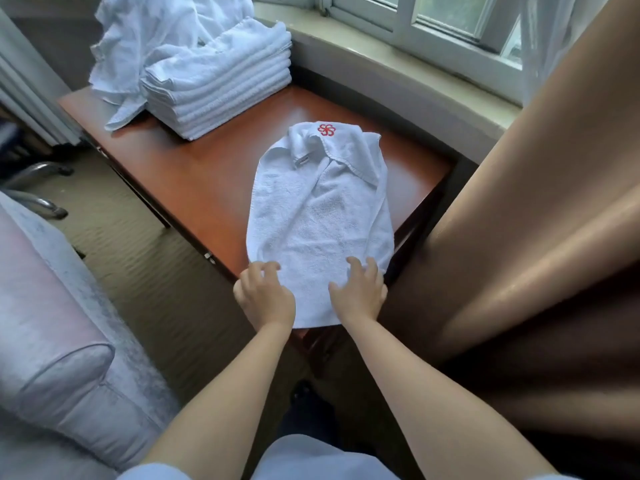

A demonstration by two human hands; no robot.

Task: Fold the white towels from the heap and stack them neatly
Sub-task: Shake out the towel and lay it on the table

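Observation:
A white towel (320, 216) with a red flower logo at its far end lies lengthwise on the brown wooden table (207, 174). Its far end is rumpled and its near end hangs over the table's front edge. My left hand (265, 294) rests on the towel's near left corner with loosely curled fingers. On the near right part my right hand (360, 289) lies with fingers spread. A neat stack of folded white towels (221, 81) stands at the table's far left. Behind and beside that stack lies the unfolded heap (138, 39).
A tan curtain (540, 220) hangs close on the right, by the table's edge. A window sill (398, 67) runs behind the table. A pale sofa arm (59, 358) is at the lower left, with carpet (138, 265) between it and the table.

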